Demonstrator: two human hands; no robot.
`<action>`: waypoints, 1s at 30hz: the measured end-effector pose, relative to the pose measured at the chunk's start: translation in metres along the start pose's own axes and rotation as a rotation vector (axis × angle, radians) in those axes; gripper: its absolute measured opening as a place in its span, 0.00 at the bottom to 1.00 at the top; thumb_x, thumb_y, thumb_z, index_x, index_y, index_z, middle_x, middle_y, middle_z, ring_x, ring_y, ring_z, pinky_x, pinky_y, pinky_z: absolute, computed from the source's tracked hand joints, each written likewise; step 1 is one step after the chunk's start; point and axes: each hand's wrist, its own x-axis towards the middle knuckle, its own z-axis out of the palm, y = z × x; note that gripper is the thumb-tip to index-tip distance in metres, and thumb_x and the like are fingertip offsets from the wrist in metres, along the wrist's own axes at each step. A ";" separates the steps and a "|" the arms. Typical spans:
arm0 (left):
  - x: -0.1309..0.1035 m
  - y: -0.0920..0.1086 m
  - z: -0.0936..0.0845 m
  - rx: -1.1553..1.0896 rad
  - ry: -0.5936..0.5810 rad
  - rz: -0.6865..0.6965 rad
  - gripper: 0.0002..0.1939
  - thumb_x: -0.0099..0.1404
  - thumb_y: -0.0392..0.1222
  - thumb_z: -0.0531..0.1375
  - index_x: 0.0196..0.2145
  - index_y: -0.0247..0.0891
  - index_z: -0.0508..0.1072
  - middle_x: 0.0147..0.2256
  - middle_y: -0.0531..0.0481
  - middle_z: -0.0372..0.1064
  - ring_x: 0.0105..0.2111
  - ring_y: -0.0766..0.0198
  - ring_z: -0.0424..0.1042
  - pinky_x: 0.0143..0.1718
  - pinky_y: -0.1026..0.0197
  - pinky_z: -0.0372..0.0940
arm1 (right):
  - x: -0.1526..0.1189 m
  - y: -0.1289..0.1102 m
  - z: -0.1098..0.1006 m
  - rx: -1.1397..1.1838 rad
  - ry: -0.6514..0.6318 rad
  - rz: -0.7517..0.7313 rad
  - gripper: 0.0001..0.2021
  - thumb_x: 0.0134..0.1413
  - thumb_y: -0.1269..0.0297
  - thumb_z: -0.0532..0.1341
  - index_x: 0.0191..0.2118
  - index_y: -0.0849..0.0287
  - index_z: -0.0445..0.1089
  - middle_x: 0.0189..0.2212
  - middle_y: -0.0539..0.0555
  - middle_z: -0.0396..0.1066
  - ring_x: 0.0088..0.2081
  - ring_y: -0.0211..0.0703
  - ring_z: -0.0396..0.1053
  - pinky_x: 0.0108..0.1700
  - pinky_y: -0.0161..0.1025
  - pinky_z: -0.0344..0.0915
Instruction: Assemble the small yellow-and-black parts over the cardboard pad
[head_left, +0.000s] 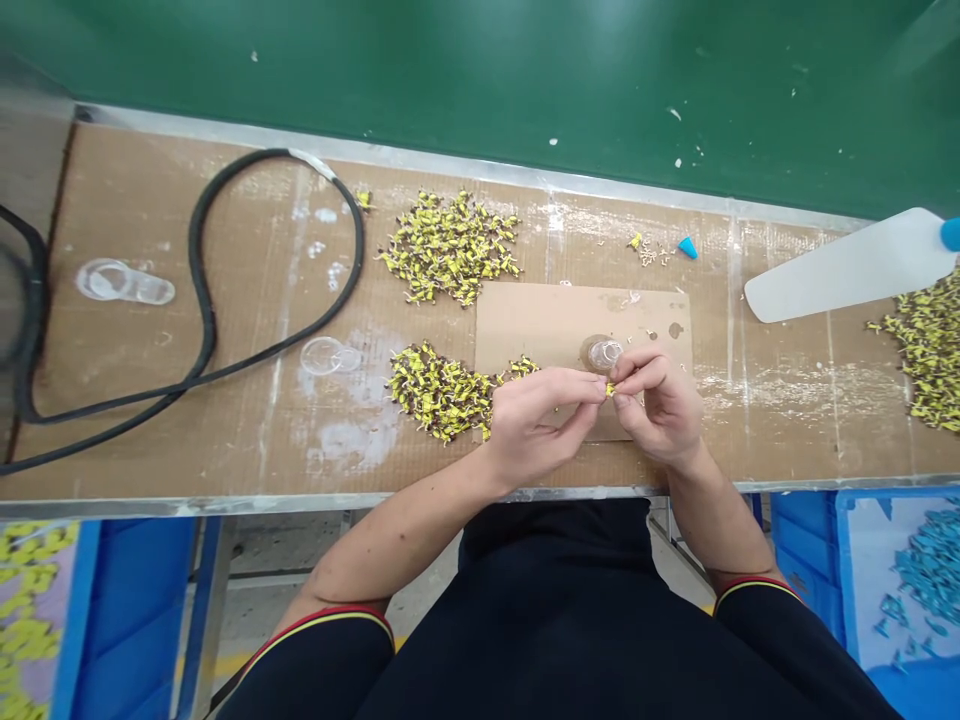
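Both hands meet over a cardboard sheet point(525, 320). My left hand point(536, 425) pinches a tiny yellow piece point(610, 389) from the left, and my right hand point(660, 405) pinches the same piece from the right. Just behind the fingertips stands a small clear cup point(602, 352). A pile of yellow and dark pieces point(439, 393) lies beside my left hand, partly hidden by it. Farther back is a second such pile point(450, 245). The details of the held piece are too small to make out.
A black cable point(196, 230) loops over the left of the table, near clear plastic cups point(112, 281). A white bottle point(847, 270) lies at the right beside another yellow pile point(930, 350). A blue cap point(688, 248) sits behind the sheet. Blue bins point(810, 570) stand below the front edge.
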 end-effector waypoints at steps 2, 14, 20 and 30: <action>-0.001 -0.002 0.001 0.048 0.019 0.072 0.13 0.62 0.25 0.65 0.41 0.41 0.76 0.36 0.50 0.83 0.38 0.64 0.84 0.40 0.65 0.78 | -0.001 0.000 0.000 0.009 -0.011 -0.001 0.05 0.61 0.70 0.62 0.37 0.51 0.68 0.35 0.50 0.72 0.34 0.41 0.71 0.34 0.41 0.71; -0.005 -0.006 0.002 0.160 0.056 0.207 0.14 0.62 0.26 0.66 0.40 0.43 0.73 0.33 0.54 0.83 0.36 0.62 0.85 0.38 0.63 0.80 | -0.004 0.001 0.002 0.005 -0.029 -0.019 0.05 0.62 0.70 0.61 0.39 0.51 0.68 0.35 0.51 0.73 0.34 0.42 0.72 0.34 0.41 0.72; -0.007 0.000 0.001 -0.071 0.023 -0.131 0.10 0.64 0.30 0.67 0.41 0.40 0.74 0.34 0.50 0.82 0.35 0.64 0.83 0.39 0.64 0.77 | -0.002 0.000 0.001 -0.004 -0.009 -0.050 0.06 0.63 0.70 0.62 0.42 0.51 0.69 0.34 0.50 0.74 0.33 0.40 0.73 0.32 0.40 0.71; 0.012 -0.012 -0.021 -0.163 0.099 -0.484 0.13 0.63 0.46 0.71 0.41 0.37 0.77 0.31 0.50 0.78 0.29 0.68 0.79 0.33 0.68 0.74 | -0.009 0.008 -0.006 0.067 0.079 -0.009 0.18 0.61 0.72 0.64 0.55 0.50 0.69 0.36 0.51 0.75 0.33 0.41 0.72 0.30 0.38 0.71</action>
